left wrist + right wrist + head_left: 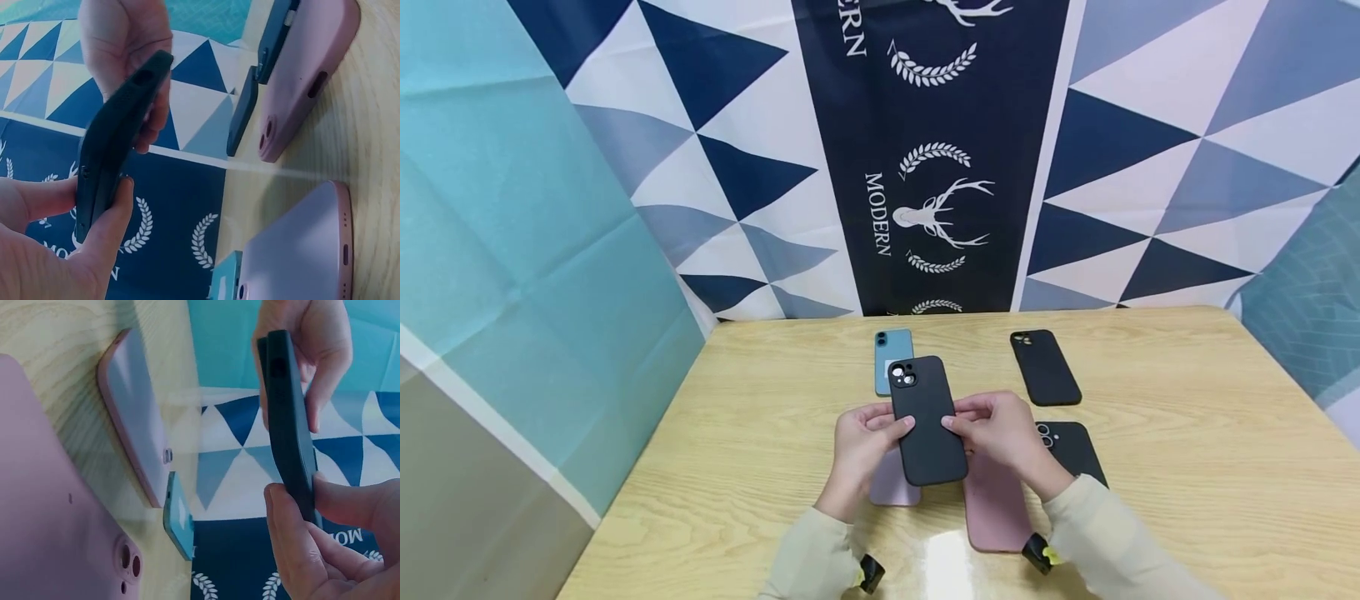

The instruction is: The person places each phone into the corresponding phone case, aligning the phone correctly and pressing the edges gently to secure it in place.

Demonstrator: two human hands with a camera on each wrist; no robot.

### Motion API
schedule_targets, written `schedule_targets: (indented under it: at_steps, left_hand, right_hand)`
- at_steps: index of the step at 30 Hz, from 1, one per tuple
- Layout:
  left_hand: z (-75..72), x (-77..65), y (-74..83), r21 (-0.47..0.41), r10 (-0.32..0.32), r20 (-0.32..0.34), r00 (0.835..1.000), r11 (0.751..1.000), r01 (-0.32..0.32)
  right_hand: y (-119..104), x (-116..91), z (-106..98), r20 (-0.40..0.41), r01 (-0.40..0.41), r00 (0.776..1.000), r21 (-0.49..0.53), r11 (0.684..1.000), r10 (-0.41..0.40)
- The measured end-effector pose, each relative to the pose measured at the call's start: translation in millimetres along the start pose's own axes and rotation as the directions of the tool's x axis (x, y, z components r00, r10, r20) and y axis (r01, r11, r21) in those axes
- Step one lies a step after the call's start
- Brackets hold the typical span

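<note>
A black phone case point(927, 421) is held up over the table, its camera cutouts at the top left in the head view. My left hand point(865, 442) pinches its left edge, thumb on the back. On the opposite edge, my right hand point(1000, 429) pinches it the same way. Both wrist views show the black case point(115, 137) edge-on, with a second dark layer along it point(290, 419); whether a phone sits inside, I cannot tell. Beneath the hands lie a lilac phone point(895, 483) and a pink phone case point(996, 508), both partly covered.
Behind the held case lies a blue phone point(892, 343). A black case point(1047, 368) lies at the back right, and another black phone or case point(1075, 450) is partly hidden by the right forearm. The wooden table point(760, 400) meets a patterned cloth point(760, 167) at its back.
</note>
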State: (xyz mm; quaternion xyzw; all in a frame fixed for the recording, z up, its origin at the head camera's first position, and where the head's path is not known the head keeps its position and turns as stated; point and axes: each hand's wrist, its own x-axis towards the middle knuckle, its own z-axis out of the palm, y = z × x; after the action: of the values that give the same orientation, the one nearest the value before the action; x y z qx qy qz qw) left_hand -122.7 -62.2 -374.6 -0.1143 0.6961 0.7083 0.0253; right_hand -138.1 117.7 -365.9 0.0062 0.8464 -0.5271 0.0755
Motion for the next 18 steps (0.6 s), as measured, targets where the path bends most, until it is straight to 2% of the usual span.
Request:
schedule_targets:
  at_steps: [7, 10, 13, 16, 18]
  left_hand:
    - [2.8, -1.0, -2.0, 0.007, 0.033, -0.003, 0.999, 0.999, -0.033]
    - [3.9, 0.1, -1.8, -0.006, 0.024, -0.007, 1.000, 1.000, -0.024]
    - [3.4, 1.9, -0.2, -0.047, 0.003, 0.001, 1.000, 0.999, -0.003]
    - [0.7, 3.6, 2.4, -0.095, -0.012, 0.012, 1.000, 0.995, 0.013]
    - [-1.5, 4.6, 4.7, -0.107, -0.007, 0.008, 1.000, 0.994, 0.008]
  right_hand:
    - [-3, 1, -4, 0.048, -0.033, 0.998, 0.013, 0.999, 0.032]
    - [-4, 1, -8, 0.083, -0.049, 0.996, 0.037, 0.998, 0.045]
    - [-2, 1, -12, 0.154, -0.061, 0.987, 0.103, 0.993, 0.045]
    - [2, 1, -15, 0.294, -0.076, 0.956, 0.202, 0.977, 0.014]
    - [7, 1, -17, 0.417, -0.092, 0.908, 0.284, 0.954, -0.036]
